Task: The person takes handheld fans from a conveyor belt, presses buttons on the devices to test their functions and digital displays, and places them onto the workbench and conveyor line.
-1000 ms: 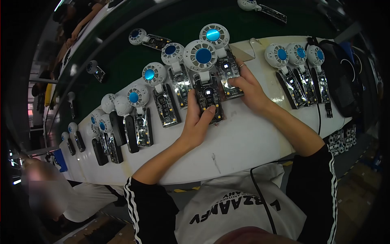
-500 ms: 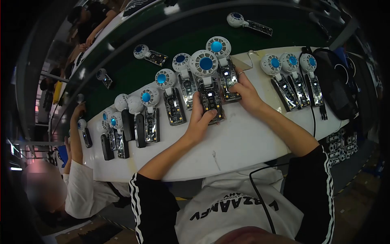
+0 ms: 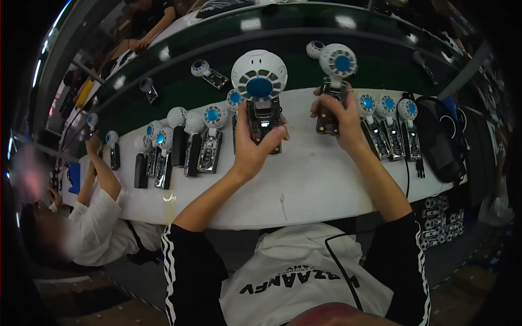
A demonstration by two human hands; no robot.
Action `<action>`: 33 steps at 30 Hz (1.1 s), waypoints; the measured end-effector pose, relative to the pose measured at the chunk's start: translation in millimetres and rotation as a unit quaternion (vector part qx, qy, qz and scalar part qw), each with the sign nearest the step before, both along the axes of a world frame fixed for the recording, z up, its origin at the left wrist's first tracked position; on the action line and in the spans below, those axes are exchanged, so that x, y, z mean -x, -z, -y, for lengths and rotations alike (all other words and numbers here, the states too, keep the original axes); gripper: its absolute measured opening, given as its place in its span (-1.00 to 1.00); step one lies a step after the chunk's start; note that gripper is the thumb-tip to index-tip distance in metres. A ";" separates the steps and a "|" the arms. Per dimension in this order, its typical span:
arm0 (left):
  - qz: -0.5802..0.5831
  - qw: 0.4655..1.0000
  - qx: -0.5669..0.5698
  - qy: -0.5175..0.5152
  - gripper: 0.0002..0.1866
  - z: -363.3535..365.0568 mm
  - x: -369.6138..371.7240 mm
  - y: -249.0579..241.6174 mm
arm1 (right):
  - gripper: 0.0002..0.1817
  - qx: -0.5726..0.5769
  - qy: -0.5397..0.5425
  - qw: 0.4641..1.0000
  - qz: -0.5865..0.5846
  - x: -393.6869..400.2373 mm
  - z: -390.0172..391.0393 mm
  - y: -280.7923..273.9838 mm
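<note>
My left hand (image 3: 254,148) is wrapped round the dark see-through body of a handheld device (image 3: 264,120), whose round white head with a blue disc is raised and tilted. A small light glows on that body. To the right, my right hand (image 3: 343,117) grips a second device (image 3: 328,120) of the same kind, its blue disc facing the camera. The two held devices are apart. Partly behind my left hand stands another device (image 3: 235,99) with a blue disc. Both devices are above the white table (image 3: 304,190).
Several like devices (image 3: 209,149) lie in a row at left, and three more (image 3: 389,133) at right beside a black bag (image 3: 443,144). Beyond the table runs a green belt (image 3: 179,98) with more devices. A co-worker (image 3: 100,228) sits at left.
My left hand has moved left and lifted its device closer to the camera. My right hand has carried its device rightward, away from the other. The camera view has shifted slightly.
</note>
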State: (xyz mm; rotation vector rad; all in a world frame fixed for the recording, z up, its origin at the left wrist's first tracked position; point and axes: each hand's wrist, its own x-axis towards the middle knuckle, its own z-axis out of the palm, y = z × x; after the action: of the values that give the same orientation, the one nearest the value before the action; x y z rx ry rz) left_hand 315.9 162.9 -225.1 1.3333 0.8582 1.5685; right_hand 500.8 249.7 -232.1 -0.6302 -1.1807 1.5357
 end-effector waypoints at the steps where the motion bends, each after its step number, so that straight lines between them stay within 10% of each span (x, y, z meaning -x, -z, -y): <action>1: 0.015 1.000 0.012 -0.023 -0.52 -0.1 3.5 -18.1 | -0.64 0.035 -0.018 0.999 -0.009 -1.1 -5.8 -11.6; 5: 0.020 0.994 0.096 0.053 -0.74 5.9 9.9 -88.5 | -0.71 0.103 -0.085 0.987 -0.093 4.4 -12.3 -52.5; 7: -0.135 0.987 -0.013 -0.084 -0.74 15.6 20.2 -107.0 | -0.69 -0.188 0.049 0.944 0.266 4.8 -1.1 -82.0; 11: -0.196 0.958 -0.096 -0.184 -0.69 38.3 60.1 -123.2 | -0.68 -0.458 0.068 0.874 0.147 -40.1 6.1 -118.8; 19: -0.235 0.935 -0.109 -0.242 -0.60 33.4 112.7 -152.5 | -0.65 -0.441 0.101 0.873 0.183 -41.9 2.7 -167.7; 25: -0.261 0.936 -0.050 -0.229 -0.52 -46.1 131.1 -153.5 | -0.62 -0.320 0.005 0.851 0.415 75.6 -80.0 -155.1; 33: -0.437 0.810 0.121 -0.373 -0.29 -214.6 198.8 -8.9 | -0.70 -0.391 0.091 0.739 0.540 188.1 -181.0 -15.6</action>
State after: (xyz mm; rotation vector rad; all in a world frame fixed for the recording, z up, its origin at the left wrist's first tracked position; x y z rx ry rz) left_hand 117.1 377.4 -216.2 1.6231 2.3010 1.2269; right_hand 312.7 430.7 -216.5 -1.0214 -2.3441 0.2455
